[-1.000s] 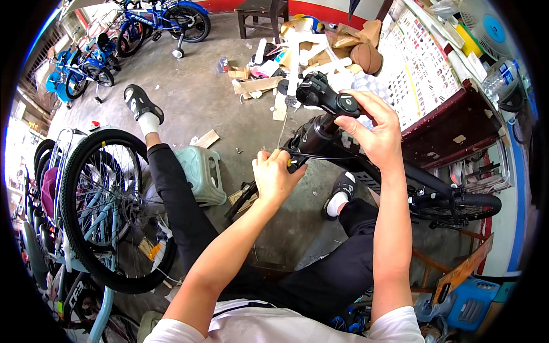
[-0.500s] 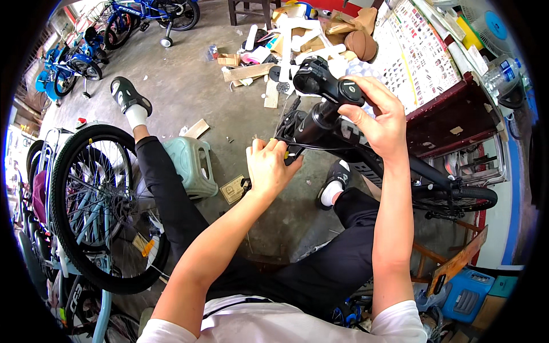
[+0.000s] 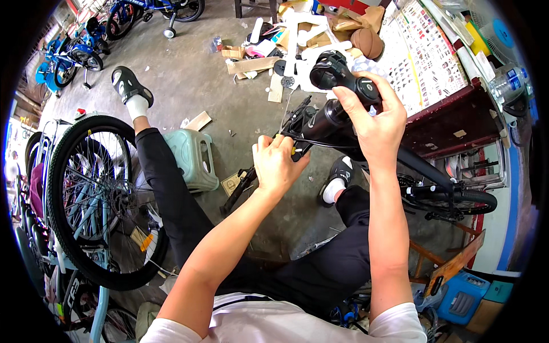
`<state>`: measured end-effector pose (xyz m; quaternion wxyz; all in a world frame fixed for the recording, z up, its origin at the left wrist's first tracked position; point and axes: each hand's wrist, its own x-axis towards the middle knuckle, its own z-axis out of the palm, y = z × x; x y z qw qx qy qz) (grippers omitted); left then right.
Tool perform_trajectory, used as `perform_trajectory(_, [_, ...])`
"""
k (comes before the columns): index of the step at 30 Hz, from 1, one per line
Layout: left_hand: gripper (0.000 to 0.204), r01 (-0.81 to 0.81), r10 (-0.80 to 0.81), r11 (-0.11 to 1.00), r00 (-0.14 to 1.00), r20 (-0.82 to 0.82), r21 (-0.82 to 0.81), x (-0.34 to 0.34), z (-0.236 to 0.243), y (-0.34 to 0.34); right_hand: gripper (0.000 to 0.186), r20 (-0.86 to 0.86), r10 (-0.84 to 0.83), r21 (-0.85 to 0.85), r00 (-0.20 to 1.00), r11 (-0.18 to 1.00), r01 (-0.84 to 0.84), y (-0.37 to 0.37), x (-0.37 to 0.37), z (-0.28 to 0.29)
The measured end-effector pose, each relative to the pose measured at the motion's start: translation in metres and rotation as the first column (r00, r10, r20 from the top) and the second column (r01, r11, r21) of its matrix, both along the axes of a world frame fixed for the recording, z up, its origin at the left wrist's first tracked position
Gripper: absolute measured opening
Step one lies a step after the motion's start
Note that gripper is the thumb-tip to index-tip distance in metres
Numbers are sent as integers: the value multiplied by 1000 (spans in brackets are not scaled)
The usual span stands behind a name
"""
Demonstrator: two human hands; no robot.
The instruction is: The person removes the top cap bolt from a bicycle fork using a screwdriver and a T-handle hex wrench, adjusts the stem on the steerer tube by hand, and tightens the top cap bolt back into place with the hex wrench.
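A black bicycle frame slants across to my right, its front end toward me. My right hand is closed around the black handlebar stem from the right, thumb on the near side. The stem's round clamp faces far left, and its top cap shows beside my fingers. Below it is the dark head tube, with loose black cables beside it. My left hand is closed at the top of the black fork; the exact grip spot is hidden under my fingers. One fork leg sticks out below that hand.
A bicycle wheel stands by my left leg, next to a pale green stool. Cardboard, foam and a basketball lie piled ahead. A dark red cabinet stands right; a blue case sits lower right.
The stem and the bike's front end have shifted slightly right. My left hand has moved a little right too, and more of the fork leg shows below it.
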<state>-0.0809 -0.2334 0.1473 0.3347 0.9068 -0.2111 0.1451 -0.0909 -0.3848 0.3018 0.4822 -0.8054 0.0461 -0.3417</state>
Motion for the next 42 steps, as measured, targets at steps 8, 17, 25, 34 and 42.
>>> perform_trajectory(8, [39,-18,18,1000,998,57,-7,0,-1,0,34,67,-37,-38,997,998,40,4,4,-8])
perform_trajectory(17, [39,-45,44,999,998,36,20,-1,2,-4,38,50,-15,-28,999,999,17,-5,5,-9])
perform_trajectory(25, [34,-50,50,999,995,-83,-1,-5,1,-2,15,223,188,418,957,868,-267,-54,-15,12])
perform_trajectory(34, [34,-58,55,998,993,-104,-33,-3,-3,-2,8,119,256,270,959,922,-279,-29,-28,25])
perform_trajectory(42, [37,-44,38,998,993,-110,-51,-7,0,-1,10,186,90,295,978,945,-143,-50,-23,10])
